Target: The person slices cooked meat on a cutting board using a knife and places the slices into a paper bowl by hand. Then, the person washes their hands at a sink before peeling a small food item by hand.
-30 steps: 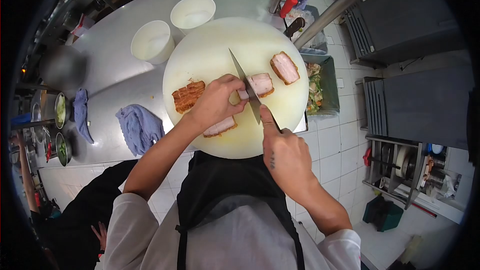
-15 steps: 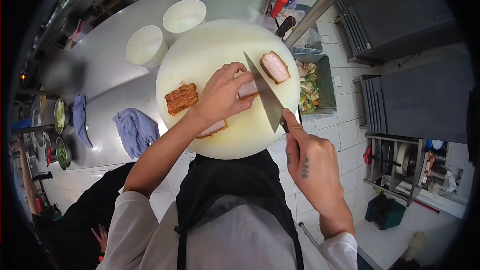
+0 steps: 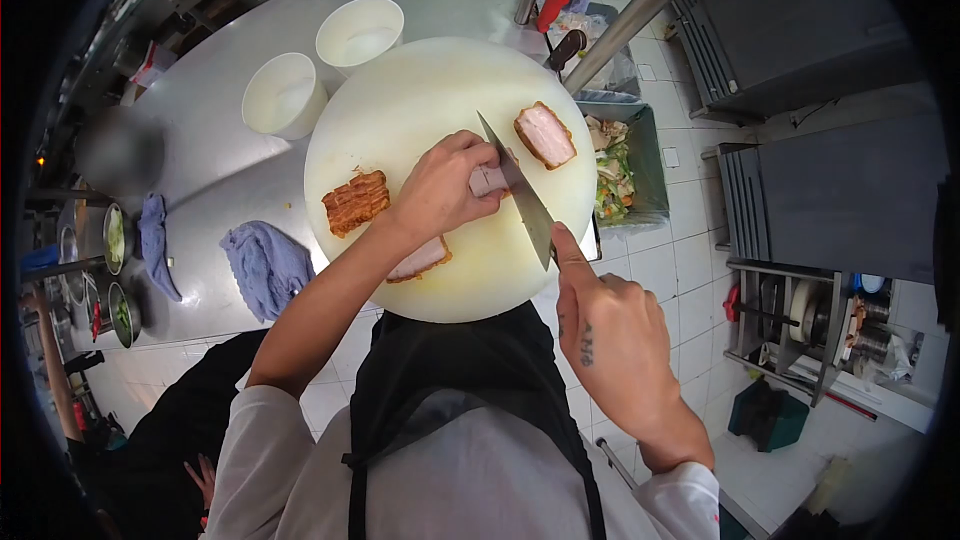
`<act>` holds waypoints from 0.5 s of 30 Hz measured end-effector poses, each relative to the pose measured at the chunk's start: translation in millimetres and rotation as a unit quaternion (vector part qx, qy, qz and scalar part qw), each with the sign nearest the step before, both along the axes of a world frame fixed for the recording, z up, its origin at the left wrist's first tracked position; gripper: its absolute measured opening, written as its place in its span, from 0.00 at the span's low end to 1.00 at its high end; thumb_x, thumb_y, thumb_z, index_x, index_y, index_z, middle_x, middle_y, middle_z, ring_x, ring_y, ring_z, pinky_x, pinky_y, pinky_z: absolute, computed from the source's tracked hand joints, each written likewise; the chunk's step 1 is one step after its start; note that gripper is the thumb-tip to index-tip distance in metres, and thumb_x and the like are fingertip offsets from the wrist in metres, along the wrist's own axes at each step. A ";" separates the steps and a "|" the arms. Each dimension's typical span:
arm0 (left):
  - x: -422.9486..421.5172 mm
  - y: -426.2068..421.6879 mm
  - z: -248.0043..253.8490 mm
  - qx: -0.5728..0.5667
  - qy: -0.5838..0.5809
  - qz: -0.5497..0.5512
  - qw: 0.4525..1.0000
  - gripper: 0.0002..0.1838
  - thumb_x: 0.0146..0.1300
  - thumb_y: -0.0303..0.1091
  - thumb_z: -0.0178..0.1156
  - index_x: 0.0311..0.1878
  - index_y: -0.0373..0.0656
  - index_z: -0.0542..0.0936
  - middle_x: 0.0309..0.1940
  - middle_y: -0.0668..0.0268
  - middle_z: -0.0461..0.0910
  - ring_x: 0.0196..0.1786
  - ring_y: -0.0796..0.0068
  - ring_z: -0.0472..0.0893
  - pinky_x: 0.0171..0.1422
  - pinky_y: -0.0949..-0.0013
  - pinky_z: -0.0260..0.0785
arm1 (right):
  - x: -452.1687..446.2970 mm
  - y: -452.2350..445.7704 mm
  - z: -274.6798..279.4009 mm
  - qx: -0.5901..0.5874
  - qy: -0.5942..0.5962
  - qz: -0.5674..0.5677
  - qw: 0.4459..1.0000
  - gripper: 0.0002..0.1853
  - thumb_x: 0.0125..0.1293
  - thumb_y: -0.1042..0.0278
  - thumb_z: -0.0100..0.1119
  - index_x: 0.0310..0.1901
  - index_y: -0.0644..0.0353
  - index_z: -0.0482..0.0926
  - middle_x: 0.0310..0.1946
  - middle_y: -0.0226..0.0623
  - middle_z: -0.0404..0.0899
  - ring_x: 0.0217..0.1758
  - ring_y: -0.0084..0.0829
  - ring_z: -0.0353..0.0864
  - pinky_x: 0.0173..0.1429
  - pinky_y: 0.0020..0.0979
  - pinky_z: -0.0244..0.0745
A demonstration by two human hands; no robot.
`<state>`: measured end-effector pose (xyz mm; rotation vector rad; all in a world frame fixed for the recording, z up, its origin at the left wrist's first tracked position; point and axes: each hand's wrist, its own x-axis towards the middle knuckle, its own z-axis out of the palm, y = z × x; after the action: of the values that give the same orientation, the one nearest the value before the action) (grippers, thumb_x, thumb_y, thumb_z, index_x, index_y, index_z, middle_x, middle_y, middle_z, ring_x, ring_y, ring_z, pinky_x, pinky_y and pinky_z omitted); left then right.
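Observation:
My right hand grips the handle of a knife, its blade slanting up and left over the round white cutting board. Against the blade's left side, a pale piece of meat is held by the curled fingers of my left hand. A bit more meat shows just past the blade. Left of my left hand lies a browned, crusted piece. Another piece sits below my left wrist, partly covered by the forearm. One more crusted piece rests at the board's upper right.
Two white bowls stand behind the board on the metal table. A blue cloth lies to the left. Beyond the board's right edge are a bin of food scraps and a metal post. Another person's dark-clothed body is at lower left.
Everything on the table has shifted slightly left in view. The knife first moved right of the meat, then came back against it. My left fingers have stayed at the meat.

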<state>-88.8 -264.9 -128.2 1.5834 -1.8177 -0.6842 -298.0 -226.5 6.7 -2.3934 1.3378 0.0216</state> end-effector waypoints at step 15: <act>-3.2 8.3 6.6 -0.063 -0.011 0.023 0.998 0.21 0.47 0.35 0.71 0.44 0.38 0.80 0.42 0.54 0.77 0.48 0.52 0.78 0.54 0.59 0.72 | 4.3 -13.2 -52.5 -0.060 -0.072 -0.005 0.996 0.27 0.62 0.79 0.55 0.65 0.62 0.69 0.19 0.54 0.76 0.22 0.52 0.78 0.31 0.46 0.74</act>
<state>-91.9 -256.6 -121.6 1.5504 -1.7982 -0.5219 -293.7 -239.7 -45.7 -2.4342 1.3189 -0.2374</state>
